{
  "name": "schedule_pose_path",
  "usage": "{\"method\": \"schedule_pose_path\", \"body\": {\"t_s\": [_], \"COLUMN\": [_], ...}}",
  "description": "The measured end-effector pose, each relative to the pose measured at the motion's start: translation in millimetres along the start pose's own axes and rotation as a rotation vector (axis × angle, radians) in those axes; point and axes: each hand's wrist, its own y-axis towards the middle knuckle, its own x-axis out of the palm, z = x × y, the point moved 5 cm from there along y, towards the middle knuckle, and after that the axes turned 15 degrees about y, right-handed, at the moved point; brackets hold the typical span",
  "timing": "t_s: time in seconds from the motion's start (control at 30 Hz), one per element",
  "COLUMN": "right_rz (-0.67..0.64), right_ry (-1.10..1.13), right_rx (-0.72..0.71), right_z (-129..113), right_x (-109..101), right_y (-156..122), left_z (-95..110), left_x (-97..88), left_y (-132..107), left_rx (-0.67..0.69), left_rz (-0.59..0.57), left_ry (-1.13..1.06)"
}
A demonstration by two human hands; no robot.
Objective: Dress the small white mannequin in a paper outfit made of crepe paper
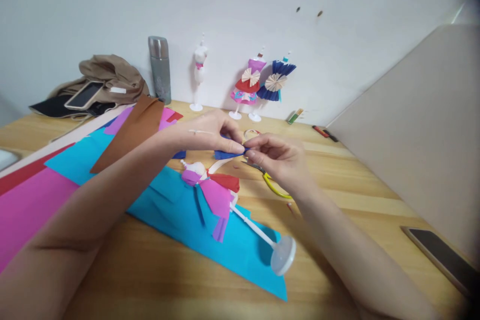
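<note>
A small dark blue strip of crepe paper (225,155) is pinched between my two hands over the table. My left hand (221,132) closes thumb and fingers on its middle part. At its right end, my right hand (279,157) pinches it with thumb and forefinger. Just below lies a small white dress form (258,229) on its side, dressed in pink, purple and red paper. It rests on a sheet of turquoise crepe paper (187,232). Scissors with yellow handles (275,187) lie under my right hand, partly hidden by it.
Brown paper (129,132) and pink paper (33,210) spread on the left. Along the wall stand a thermos (160,70), a bare dress form (200,75), a pink-and-red dressed form (247,85) and a navy dressed one (276,80). A phone (438,255) lies at right.
</note>
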Motion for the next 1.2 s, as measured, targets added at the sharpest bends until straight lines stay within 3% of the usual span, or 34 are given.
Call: {"method": "schedule_pose_path", "body": {"t_s": [0.07, 0.27, 0.4, 0.67, 0.87, 1.2], "right_rz": [-0.006, -0.006, 0.023, 0.023, 0.042, 0.046], "right_ry": [-0.005, 0.046, 0.015, 0.027, 0.074, 0.014], "right_rx": [0.001, 0.105, 0.145, 0.167, 0.176, 0.128], "right_z": [-1, -1, 2, 1, -1, -3], "right_x": [0, 4, 5, 4, 3, 2], "right_y": [-1, 1, 1, 2, 3, 2], "left_z": [1, 2, 5, 1, -5, -1], "left_x": [4.3, 6.6, 13.4, 6.8, 11.4, 16.5], "left_y": [0, 1, 2, -1, -1, 2], "left_rx": [0.005, -0.051, -0.084, -0.067, -0.146, -0.04], "left_rz": [-0.035, 0.069, 0.055, 0.033, 0.042, -0.018], "left_ry": [-0.033, -0.075, -0.143, -0.072, -0.002, 0.037]}}
